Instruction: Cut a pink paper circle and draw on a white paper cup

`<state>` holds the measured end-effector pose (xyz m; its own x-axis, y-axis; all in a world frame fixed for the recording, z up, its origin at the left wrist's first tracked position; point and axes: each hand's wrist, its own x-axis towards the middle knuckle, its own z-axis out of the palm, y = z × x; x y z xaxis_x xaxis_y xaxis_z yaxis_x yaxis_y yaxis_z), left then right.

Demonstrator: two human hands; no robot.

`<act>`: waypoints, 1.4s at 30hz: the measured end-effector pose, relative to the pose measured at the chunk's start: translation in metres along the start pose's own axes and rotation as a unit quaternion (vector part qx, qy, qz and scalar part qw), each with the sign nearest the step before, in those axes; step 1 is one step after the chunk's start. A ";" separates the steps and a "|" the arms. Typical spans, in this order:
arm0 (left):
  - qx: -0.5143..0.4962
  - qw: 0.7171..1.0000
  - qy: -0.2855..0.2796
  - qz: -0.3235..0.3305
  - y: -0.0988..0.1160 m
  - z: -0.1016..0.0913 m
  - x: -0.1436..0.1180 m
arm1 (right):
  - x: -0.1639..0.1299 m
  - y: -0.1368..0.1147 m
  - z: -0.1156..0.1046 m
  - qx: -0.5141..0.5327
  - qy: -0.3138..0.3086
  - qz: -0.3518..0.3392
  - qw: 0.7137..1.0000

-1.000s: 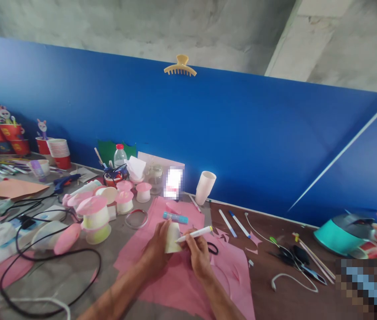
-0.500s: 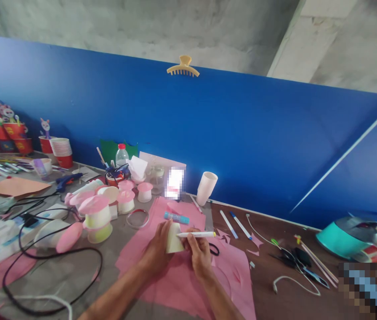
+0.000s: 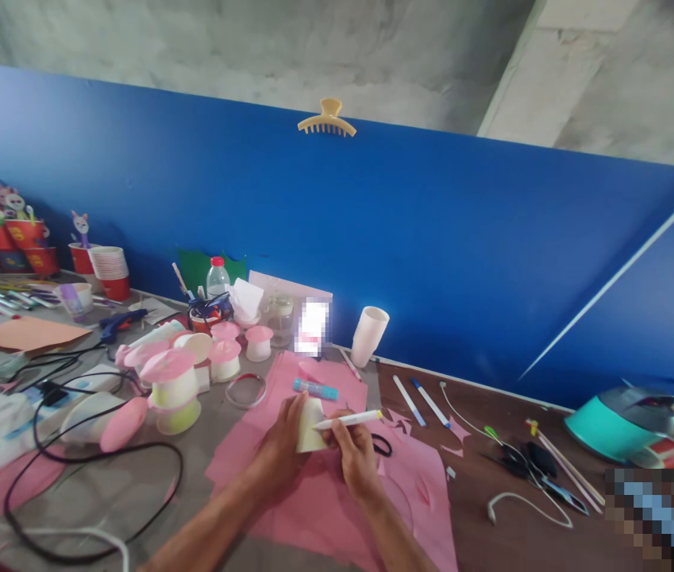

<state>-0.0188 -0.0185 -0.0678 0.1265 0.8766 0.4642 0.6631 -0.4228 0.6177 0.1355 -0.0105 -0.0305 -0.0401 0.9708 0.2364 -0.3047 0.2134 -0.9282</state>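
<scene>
The cup (image 3: 311,425) sits on the paper (image 3: 337,492) between the left hand (image 3: 280,449) and right hand (image 3: 357,453). A glue stick (image 3: 314,388) lies just beyond; scissors (image 3: 379,445) right; mushrooms (image 3: 182,373) far left.

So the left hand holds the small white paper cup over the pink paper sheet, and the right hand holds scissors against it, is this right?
Not scissors: in the head view the right hand holds a white marker pen, tip at the small white paper cup held by the left hand over the pink paper sheet.

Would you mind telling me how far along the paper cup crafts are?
Done: several pink-topped cup mushrooms stand at left. In hand: the left hand steadies a white paper cup while the right hand puts a white marker to it. Left: stacked cups by the blue wall look untouched.
</scene>
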 end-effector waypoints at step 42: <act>0.000 1.000 0.007 0.000 -0.003 0.002 0.000 | -0.001 0.008 -0.003 0.008 0.051 0.005 0.999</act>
<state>-0.0189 -0.0169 -0.0709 0.1161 0.8733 0.4732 0.6635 -0.4227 0.6174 0.1363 -0.0097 -0.0388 0.0547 0.9790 0.1964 -0.3204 0.2035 -0.9251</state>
